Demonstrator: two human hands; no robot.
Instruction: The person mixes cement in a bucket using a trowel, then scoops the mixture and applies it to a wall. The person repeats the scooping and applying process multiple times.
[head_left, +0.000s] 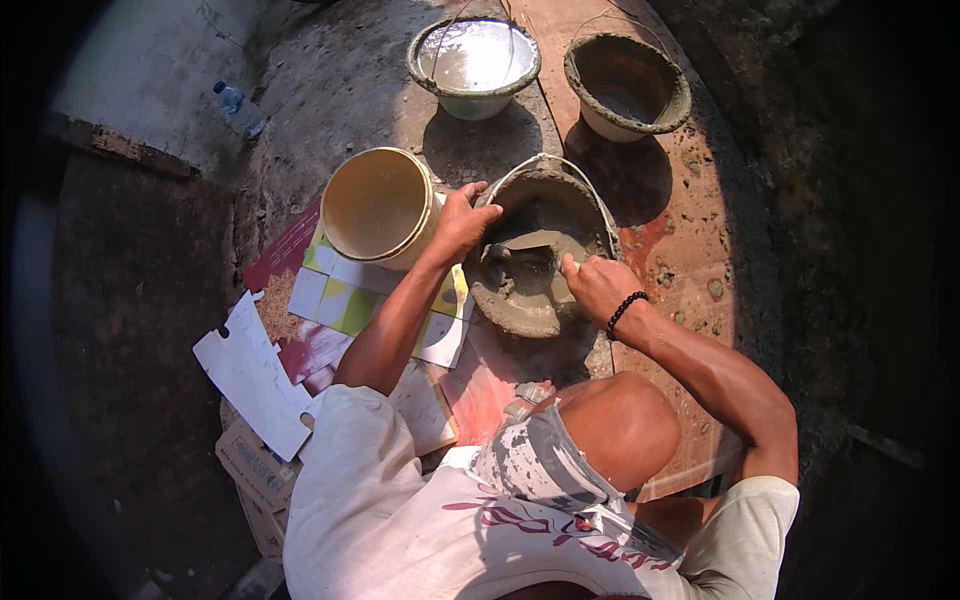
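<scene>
A bucket (606,215) of wet grey mortar (520,308) stands in front of me, its rim crusted and its wire handle up at the far side. My left hand (462,225) grips this bucket's left rim, thumb toward the inside. Over the right part of the opening, my right hand (600,288) is closed in a fist around what looks like a trowel (535,242). Mortar coats its blade, which is down in the mix, and the fist hides the handle. Beside my left hand is a cream bucket (372,205), tilted, with a pale stained inside.
Beyond are a basin (475,58) of bright liquid and a mortar-smeared basin (627,85), both with wire handles. Cardboard and printed sheets (345,290) lie at left, with a white cutout piece (255,375). A plastic bottle (238,108) lies by the wall. A reddish board (690,270) is at right.
</scene>
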